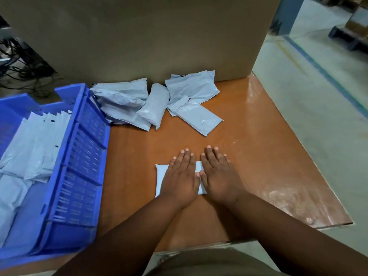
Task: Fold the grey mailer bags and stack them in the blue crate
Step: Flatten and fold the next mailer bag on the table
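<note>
hands: left hand [180, 176] and right hand [219, 176] flat, fingers straight — pressing folded grey plastic mailer bag [161, 177], near bench's front edge
risk: springs open on release — plastic is slippery

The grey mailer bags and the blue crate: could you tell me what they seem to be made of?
The grey mailer bags look like thin plastic film with a slight sheen; they crease and catch highlights. The blue crate appears to be rigid moulded plastic, matte, with slotted ribbed walls.
</note>
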Motion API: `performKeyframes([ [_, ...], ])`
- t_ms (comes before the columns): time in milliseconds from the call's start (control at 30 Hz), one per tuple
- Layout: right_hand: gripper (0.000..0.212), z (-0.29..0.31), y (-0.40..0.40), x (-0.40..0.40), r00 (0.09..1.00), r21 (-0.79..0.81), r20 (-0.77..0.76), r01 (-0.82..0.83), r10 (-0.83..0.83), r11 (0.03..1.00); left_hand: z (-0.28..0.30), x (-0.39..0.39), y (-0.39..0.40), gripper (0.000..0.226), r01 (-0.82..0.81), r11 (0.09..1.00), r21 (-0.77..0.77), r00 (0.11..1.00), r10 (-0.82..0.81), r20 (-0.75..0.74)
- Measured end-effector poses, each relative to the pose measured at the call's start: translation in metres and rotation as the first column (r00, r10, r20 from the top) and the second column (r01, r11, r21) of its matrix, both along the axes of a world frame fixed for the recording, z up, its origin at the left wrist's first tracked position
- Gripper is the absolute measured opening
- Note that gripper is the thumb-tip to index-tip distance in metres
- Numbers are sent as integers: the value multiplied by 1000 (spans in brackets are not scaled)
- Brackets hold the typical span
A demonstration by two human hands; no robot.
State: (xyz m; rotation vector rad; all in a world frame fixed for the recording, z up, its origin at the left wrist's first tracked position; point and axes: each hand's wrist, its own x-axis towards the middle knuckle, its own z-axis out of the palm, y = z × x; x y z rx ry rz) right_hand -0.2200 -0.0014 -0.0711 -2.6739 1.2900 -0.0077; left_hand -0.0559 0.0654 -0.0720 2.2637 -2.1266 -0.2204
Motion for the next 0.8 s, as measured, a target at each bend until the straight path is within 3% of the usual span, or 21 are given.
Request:
performKeyframes([
  [233,69,16,-4,2,995,26,-97,-32,35,999,6,7,2,94,35,999,10,998,-34,-61],
  [400,67,36,-5,14,997,-110,-46,-72,68,991,19,17,11,80,-40,998,-42,998,38,-48],
  [600,67,10,9,46,990,-76,-89,-114,107,991,12,24,25,75,-73,997,-16,997,74,27],
  [800,64,-4,8,44,990,-119,-98,-111,100,987,1,29,28,71,-72,996,-49,997,73,11],
])
